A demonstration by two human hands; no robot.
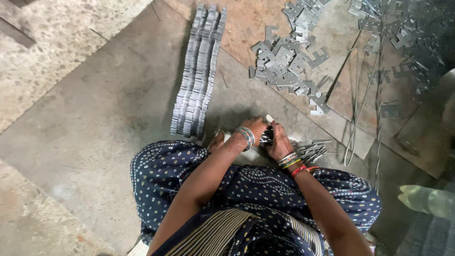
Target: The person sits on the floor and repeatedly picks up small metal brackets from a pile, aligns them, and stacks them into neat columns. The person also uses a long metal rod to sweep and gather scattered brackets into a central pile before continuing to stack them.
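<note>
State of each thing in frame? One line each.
left hand: closed on a bundle of metal pieces
right hand: closed on the same bundle
bundle of metal pieces: held between both hands
long stacked row: packed on edge, on floor
loose metal pieces: scattered heap
wires: lying loose

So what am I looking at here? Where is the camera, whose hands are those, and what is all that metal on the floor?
The camera sits on a person's head and looks straight down, so you see their own arms and lap. No machine is involved. The left hand and right hand meet over a small bundle of thin metal pieces, both gripping it. More thin metal strips fan out beside the right hand. On the floor ahead stands a long row of stacked metal plates, and further right lies a loose heap of notched flat metal pieces. Some long wires trail across a metal sheet.
</note>
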